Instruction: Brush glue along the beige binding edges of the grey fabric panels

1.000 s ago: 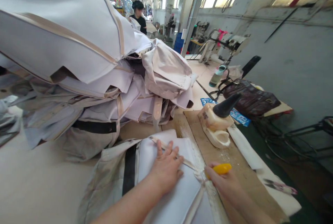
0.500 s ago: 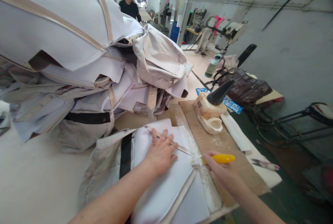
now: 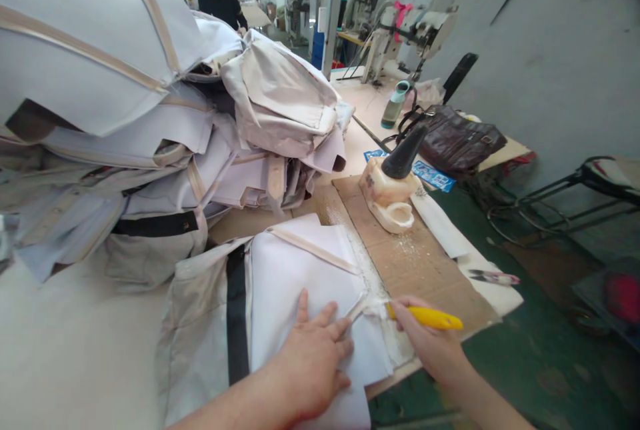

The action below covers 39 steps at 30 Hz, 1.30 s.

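Observation:
My left hand (image 3: 317, 350) lies with fingers spread on the white panel of a grey and white fabric bag piece (image 3: 280, 270). A black band runs down the piece beside its grey part. My right hand (image 3: 425, 337) is closed around the yellow handle of a brush (image 3: 433, 317). The whitish bristle end touches the panel's right edge, by the end of a beige strip close to my left fingertips. White residue coats the board under that edge. Past the brush, a cut-open plastic container (image 3: 387, 193) with a black cone on top stands on brown cardboard (image 3: 425, 263).
A tall heap of similar bag pieces (image 3: 165, 123) fills the left and back. Thread snips (image 3: 495, 277) lie at the right edge. Farther off are a bottle (image 3: 395, 105), a dark handbag (image 3: 460, 140), a sewing machine (image 3: 400, 43) and a person (image 3: 220, 0).
My left hand has slid down the panel toward me, uncovering the upper beige strip. The brush has moved slightly nearer to me, to the lower strip's end. The camera view has shifted.

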Each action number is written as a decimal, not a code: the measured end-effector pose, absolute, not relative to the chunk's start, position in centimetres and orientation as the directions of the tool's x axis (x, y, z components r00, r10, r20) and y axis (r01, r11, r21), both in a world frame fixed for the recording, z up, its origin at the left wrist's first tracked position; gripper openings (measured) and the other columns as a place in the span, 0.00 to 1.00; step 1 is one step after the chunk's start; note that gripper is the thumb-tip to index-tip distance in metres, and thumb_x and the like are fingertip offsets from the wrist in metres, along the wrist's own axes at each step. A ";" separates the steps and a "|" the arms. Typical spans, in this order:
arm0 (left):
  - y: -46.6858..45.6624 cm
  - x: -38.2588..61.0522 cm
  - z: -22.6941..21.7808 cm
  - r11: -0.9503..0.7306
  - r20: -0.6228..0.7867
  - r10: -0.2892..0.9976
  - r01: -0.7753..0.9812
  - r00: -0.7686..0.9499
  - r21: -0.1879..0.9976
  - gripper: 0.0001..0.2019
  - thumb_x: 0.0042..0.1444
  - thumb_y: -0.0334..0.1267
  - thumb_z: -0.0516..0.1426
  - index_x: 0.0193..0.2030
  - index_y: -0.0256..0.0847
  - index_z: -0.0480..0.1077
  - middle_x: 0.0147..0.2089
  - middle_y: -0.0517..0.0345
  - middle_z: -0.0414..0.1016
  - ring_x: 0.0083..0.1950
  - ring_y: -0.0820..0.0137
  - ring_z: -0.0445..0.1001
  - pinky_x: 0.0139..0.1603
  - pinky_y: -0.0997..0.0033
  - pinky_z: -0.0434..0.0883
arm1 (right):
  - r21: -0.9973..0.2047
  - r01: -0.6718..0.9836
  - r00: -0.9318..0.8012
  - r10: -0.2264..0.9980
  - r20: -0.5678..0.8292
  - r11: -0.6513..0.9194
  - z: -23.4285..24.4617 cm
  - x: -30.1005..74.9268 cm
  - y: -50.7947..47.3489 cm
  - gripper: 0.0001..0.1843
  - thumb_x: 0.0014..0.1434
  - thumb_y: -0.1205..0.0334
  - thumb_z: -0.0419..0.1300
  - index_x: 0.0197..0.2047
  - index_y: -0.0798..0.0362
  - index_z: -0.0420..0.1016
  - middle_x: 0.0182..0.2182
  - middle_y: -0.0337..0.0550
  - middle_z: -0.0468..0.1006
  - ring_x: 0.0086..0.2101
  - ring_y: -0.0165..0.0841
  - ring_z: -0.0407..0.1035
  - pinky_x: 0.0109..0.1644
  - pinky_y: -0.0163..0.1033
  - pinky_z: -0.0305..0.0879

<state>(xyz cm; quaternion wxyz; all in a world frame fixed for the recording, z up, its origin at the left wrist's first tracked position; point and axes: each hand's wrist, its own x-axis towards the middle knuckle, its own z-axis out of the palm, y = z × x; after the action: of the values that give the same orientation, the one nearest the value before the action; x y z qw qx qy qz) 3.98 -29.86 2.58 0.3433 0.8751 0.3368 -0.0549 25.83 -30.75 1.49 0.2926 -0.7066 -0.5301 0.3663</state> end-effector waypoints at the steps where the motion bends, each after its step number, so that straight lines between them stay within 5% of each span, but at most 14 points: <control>1: -29.8 4.0 2.5 -0.546 -0.323 0.551 0.625 0.769 0.558 0.22 0.53 0.48 0.54 0.55 0.53 0.60 0.62 0.58 0.55 0.65 0.55 0.45 0.54 0.33 0.22 | -0.806 0.545 0.160 0.972 -0.171 -0.231 1.5 25.7 -30.0 0.17 0.55 0.49 0.50 0.26 0.52 0.70 0.22 0.39 0.70 0.27 0.34 0.65 0.33 0.34 0.61; 11: -30.2 4.2 2.1 -0.569 -0.295 0.579 0.636 0.760 0.521 0.21 0.52 0.47 0.56 0.54 0.53 0.62 0.62 0.59 0.57 0.64 0.56 0.46 0.54 0.34 0.21 | -0.758 0.629 0.009 0.977 -0.213 -0.171 1.2 26.8 -38.1 0.18 0.58 0.52 0.48 0.25 0.52 0.71 0.23 0.40 0.72 0.27 0.34 0.66 0.31 0.34 0.62; 17: -30.1 4.3 2.1 -0.576 -0.285 0.579 0.631 0.763 0.519 0.20 0.53 0.47 0.55 0.54 0.55 0.61 0.62 0.61 0.56 0.64 0.58 0.46 0.56 0.37 0.19 | -0.747 0.663 -0.021 0.996 -0.089 -0.052 1.7 27.1 -39.1 0.14 0.58 0.55 0.49 0.28 0.50 0.72 0.27 0.42 0.74 0.30 0.35 0.69 0.36 0.35 0.64; 21: -30.9 4.4 3.2 -0.642 -0.263 0.596 0.647 0.758 0.412 0.20 0.55 0.47 0.53 0.54 0.51 0.62 0.61 0.59 0.57 0.64 0.55 0.47 0.57 0.36 0.24 | -0.726 0.687 -0.080 0.992 -0.095 -0.014 1.8 27.7 -39.5 0.16 0.60 0.56 0.48 0.26 0.50 0.71 0.24 0.40 0.73 0.28 0.33 0.68 0.34 0.33 0.63; 29: -38.5 -2.5 2.7 -0.703 0.327 0.643 0.703 0.693 -0.107 0.24 0.52 0.58 0.50 0.53 0.52 0.65 0.53 0.60 0.68 0.64 0.61 0.47 0.63 0.52 0.34 | -0.792 0.595 0.186 0.982 -0.029 -0.136 3.1 30.3 -38.6 0.14 0.57 0.52 0.53 0.30 0.52 0.73 0.23 0.38 0.72 0.26 0.31 0.67 0.30 0.29 0.63; 32: -39.4 -4.4 0.6 -0.695 0.368 0.572 0.671 0.733 -0.258 0.21 0.52 0.57 0.51 0.51 0.54 0.66 0.48 0.58 0.71 0.57 0.58 0.58 0.59 0.54 0.47 | -0.853 0.510 0.260 0.965 0.033 -0.109 3.1 30.5 -37.8 0.15 0.55 0.50 0.55 0.31 0.53 0.73 0.23 0.38 0.71 0.26 0.31 0.68 0.30 0.29 0.64; 36: -38.6 -4.1 -0.7 -0.649 0.491 0.548 0.715 0.677 -0.262 0.12 0.60 0.41 0.46 0.43 0.50 0.69 0.41 0.57 0.73 0.43 0.62 0.67 0.45 0.59 0.57 | -0.904 0.422 0.291 0.955 0.060 -0.072 3.2 30.6 -37.4 0.16 0.54 0.49 0.55 0.32 0.53 0.73 0.24 0.40 0.73 0.27 0.32 0.68 0.33 0.31 0.66; 39: -38.1 -3.5 0.4 -0.683 0.535 0.525 0.703 0.662 -0.199 0.17 0.62 0.33 0.39 0.37 0.45 0.69 0.31 0.60 0.73 0.36 0.68 0.68 0.41 0.63 0.58 | -0.925 0.374 0.343 0.936 0.074 -0.064 3.2 31.0 -37.5 0.17 0.53 0.48 0.56 0.34 0.53 0.72 0.25 0.40 0.73 0.27 0.33 0.68 0.32 0.32 0.67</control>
<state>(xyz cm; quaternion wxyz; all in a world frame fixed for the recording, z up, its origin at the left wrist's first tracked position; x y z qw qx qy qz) -3.50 -38.07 0.44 -0.1984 0.8897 0.3449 0.2239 30.99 -37.47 3.20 0.4763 -0.6669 -0.4911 0.2952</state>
